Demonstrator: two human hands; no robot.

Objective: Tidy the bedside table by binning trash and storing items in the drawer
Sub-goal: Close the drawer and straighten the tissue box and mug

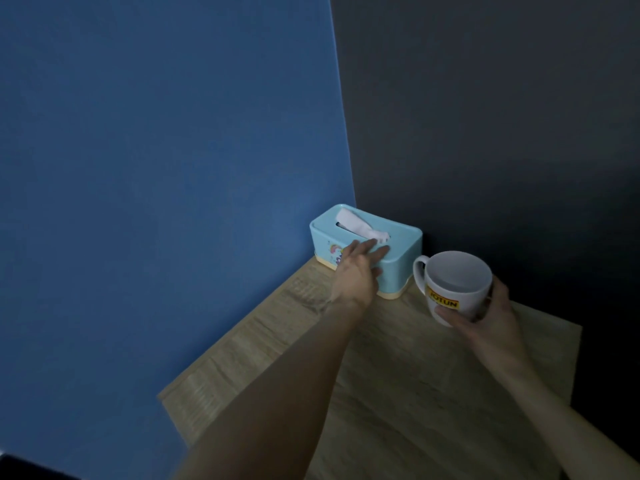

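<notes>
A light blue tissue box [401, 251] with a cream base stands in the far corner of the wooden bedside table [398, 393], a white tissue [353, 225] sticking out of its top slot. My left hand [360, 268] lies on the box's near side and top, fingers spread over it, thumb against its front. To the right, my right hand [485, 317] wraps around a white mug [457, 285] with a yellow label. The mug looks empty and stands close beside the box, handle pointing toward it.
A blue wall [173, 168] runs along the table's left side and a dark wall [502, 116] stands behind it. The table's right edge drops into darkness. A dark object shows at the bottom left corner.
</notes>
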